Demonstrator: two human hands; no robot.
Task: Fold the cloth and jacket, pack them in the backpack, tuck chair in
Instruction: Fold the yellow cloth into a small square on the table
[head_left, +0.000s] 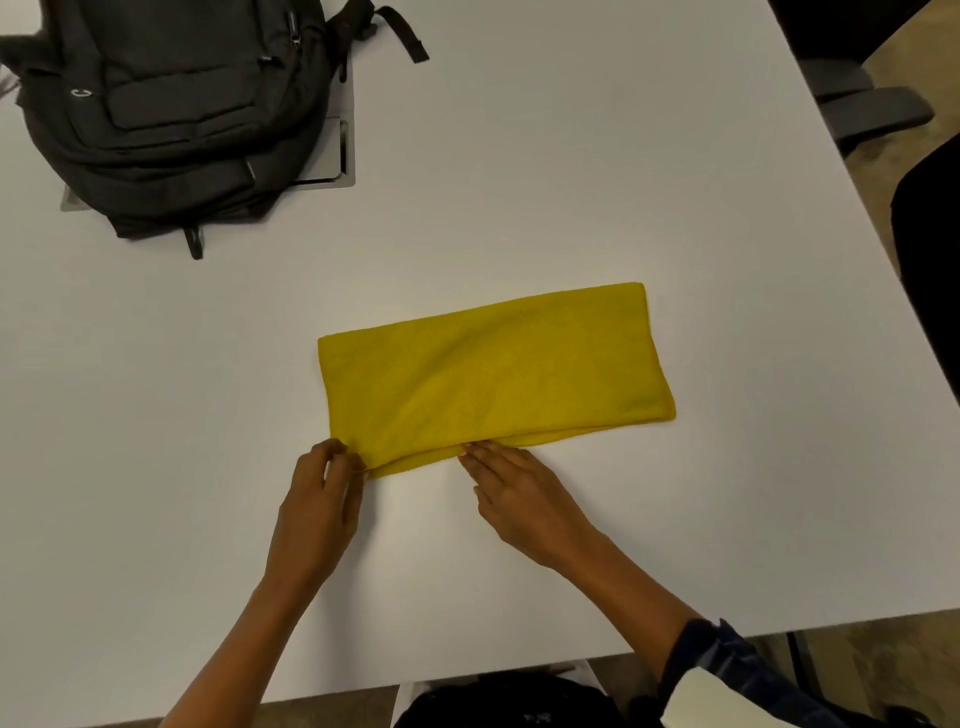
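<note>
The cloth-folding step is judged to be in hand: one yellow cloth is laid flat on the white desk as a long doubled band, its near edge lying towards the person. That edge's left corner is pinched by the left hand, thumb and fingers being curled onto the fabric, so the grip there is closed on the cloth. The right hand is kept spread, its straight fingertips being pressed against the near edge about midway along; nothing is clasped by it. The next move is judged to call for the band to be halved crosswise, one short end being carried over to meet the other, with the layers held aligned so that the soft fabric is not allowed to slip or bunch. One dark backpack is seen well apart from the cloth, at the far left of the desk, lying on a grey inset panel; whether its main compartment is unzipped cannot be told. A jacket laid out for folding is not seen on the desk. Two hands, one cloth and one backpack are counted, and parts of dark chairs are seen beyond the right edge, their number uncertain.
</note>
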